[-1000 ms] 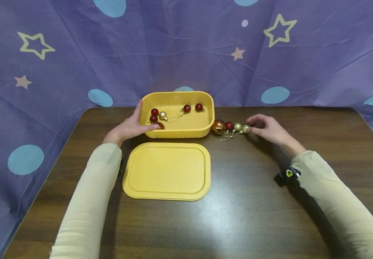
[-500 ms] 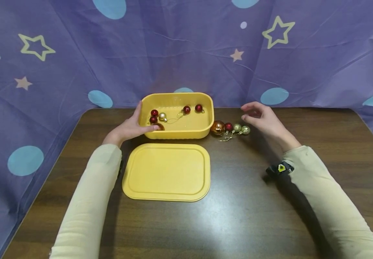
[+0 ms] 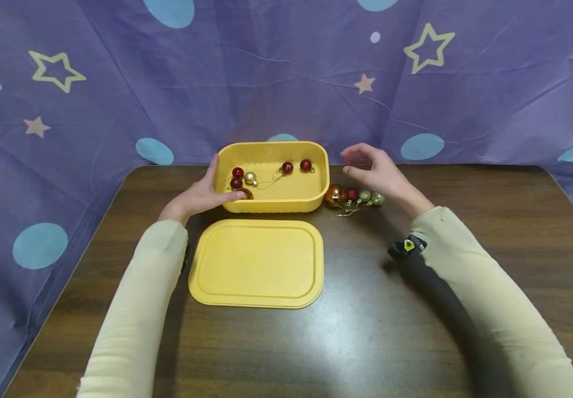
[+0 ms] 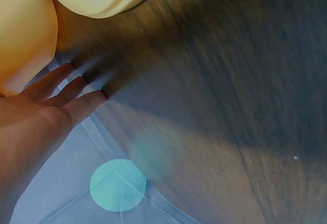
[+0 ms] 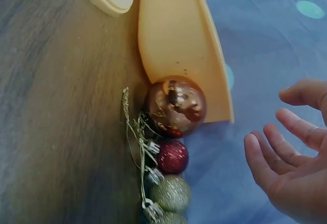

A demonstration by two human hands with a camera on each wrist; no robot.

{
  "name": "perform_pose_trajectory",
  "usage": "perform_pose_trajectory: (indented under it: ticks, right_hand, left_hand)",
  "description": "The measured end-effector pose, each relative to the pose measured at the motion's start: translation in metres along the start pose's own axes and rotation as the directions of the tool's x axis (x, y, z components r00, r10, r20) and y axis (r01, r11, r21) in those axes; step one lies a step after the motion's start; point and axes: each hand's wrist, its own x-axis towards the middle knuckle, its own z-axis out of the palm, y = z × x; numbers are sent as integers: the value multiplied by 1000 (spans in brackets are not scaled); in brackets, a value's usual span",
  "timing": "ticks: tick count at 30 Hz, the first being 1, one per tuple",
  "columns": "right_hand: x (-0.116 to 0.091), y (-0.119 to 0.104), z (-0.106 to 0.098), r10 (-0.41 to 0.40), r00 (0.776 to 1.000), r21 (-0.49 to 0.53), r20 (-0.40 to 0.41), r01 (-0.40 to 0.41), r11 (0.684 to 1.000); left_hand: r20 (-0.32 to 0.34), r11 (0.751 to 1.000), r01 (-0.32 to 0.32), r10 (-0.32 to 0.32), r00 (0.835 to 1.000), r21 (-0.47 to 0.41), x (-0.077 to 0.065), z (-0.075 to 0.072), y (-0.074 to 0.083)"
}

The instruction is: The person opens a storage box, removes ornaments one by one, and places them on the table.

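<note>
Hovering above the row of balls, the right hand [image 3: 378,171] holds nothing: thumb apart from fingers, fingers loosely bent and spaced. Left hand [image 3: 197,190] rests at the left end of the yellow box [image 3: 271,206], thumb over the near rim; the three fingers visible in the left wrist view are straight and spread, how hard they press can't be told.

Row sits right of the box, left to right: copper ball [image 3: 335,195], red ball [image 3: 352,194], two gold balls [image 3: 371,198]. Copper one is at the box's right end, touching or just beside, unclear. More small balls [image 3: 296,166] lie inside; lid [image 3: 256,262] lies flat on the near side.

Main risk: strings [image 5: 140,147] overlap on the near side, so lifting one ball could drag its neighbours. A sideways bump from the fingertips could send round balls rolling along the smooth table [image 3: 366,342]. Copper ball looks slick, so a shallow pinch could slip. Pressing hard with the left thumb could tilt the box or nudge it into the row.
</note>
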Motion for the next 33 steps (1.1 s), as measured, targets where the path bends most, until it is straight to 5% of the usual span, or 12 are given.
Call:
perform_pose_trajectory:
  ticks: [13, 22, 33]
  right_hand:
    - [36, -16, 29, -76, 992, -4, 98, 77, 997]
    - [52, -24, 46, -26, 985, 15, 172, 24, 1000]
    - [66, -22, 82, -8, 993, -107, 115, 21, 994]
  left_hand:
    - [-6, 1000, 8, -8, 1000, 18, 2, -2, 2]
    - [-2, 1000, 20, -20, 1000, 20, -1, -2, 3]
    - [-10, 1000, 16, -16, 1000, 2, -2, 0, 1]
